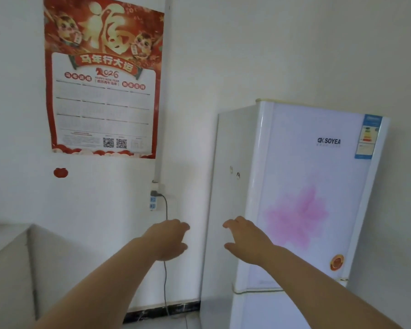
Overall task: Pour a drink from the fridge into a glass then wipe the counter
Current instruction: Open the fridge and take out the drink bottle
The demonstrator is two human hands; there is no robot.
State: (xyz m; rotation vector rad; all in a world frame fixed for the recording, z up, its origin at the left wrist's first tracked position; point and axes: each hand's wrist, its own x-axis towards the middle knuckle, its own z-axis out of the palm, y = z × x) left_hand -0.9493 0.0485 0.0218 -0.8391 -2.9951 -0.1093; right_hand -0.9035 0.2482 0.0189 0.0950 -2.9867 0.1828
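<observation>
Both hands reach forward, empty and loosely spread: the left hand [170,238] in front of the wall, the right hand [246,241] near the fridge [313,186] door's left edge. Its doors are shut. No handle shows clearly, so hooking fingertips behind that edge and pulling steadily seems best.

A white fridge [301,186] stands shut in the corner.

The fridge is tall and white, with a pale pink flower on the front of its top door. Dark letters sit near the top right of that door, next to a blue and white sticker with coloured bars. A round orange and gold sticker sits low on the same door. A thin line splits the top door from a lower door. Both doors are closed. It stands upright against the wall.
</observation>
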